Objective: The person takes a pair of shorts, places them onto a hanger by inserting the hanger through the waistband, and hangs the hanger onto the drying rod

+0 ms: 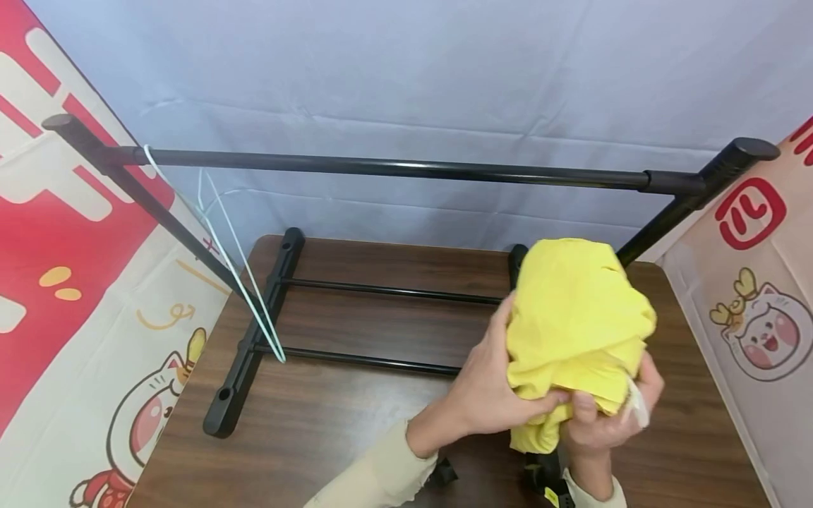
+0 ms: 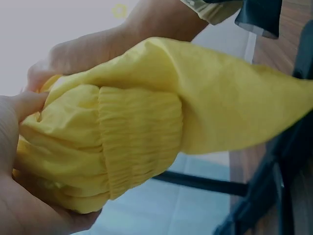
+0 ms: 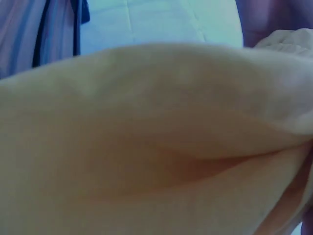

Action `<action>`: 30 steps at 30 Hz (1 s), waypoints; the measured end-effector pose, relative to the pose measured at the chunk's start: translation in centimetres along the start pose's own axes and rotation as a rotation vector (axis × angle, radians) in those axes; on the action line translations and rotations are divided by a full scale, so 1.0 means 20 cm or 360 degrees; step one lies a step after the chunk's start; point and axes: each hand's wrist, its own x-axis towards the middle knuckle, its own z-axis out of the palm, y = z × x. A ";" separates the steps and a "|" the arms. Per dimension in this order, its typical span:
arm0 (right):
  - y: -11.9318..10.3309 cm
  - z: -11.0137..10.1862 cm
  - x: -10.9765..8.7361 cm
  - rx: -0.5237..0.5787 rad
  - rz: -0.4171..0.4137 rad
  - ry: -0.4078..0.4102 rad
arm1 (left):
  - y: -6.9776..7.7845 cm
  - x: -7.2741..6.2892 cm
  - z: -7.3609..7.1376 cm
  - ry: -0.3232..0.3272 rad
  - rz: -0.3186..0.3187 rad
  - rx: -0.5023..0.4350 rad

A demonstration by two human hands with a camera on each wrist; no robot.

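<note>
A bunched yellow garment (image 1: 574,324) is held up between both hands over the right part of the table. My left hand (image 1: 485,384) grips its left side, with the thumb along the lower front. My right hand (image 1: 610,423) holds the lower right edge, where a bit of white shows between the fingers. In the left wrist view a gathered elastic band (image 2: 142,139) runs across the garment, and a loose flap extends to the right. Blurred pale cloth (image 3: 146,137) fills most of the right wrist view and hides the right hand there.
A black garment rack (image 1: 406,168) stands on the brown wooden table (image 1: 356,409). One pale blue-white hanger (image 1: 244,261) hangs at the left end of its bar. Behind is a pale cloth backdrop (image 1: 381,70), with printed panels (image 1: 762,317) at both sides.
</note>
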 end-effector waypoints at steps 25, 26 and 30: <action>0.19 -0.13 0.10 -0.0228 0.0456 -0.1669 | -0.49 -0.17 -0.49 0.0273 -0.0870 -0.1213; 0.19 -0.12 0.10 -0.0197 0.0459 -0.1692 | -0.49 -0.18 -0.50 0.0239 -0.0881 -0.1274; 0.22 -0.08 0.12 -0.0094 0.0442 -0.1851 | -0.50 -0.20 -0.51 0.0078 -0.0836 -0.1393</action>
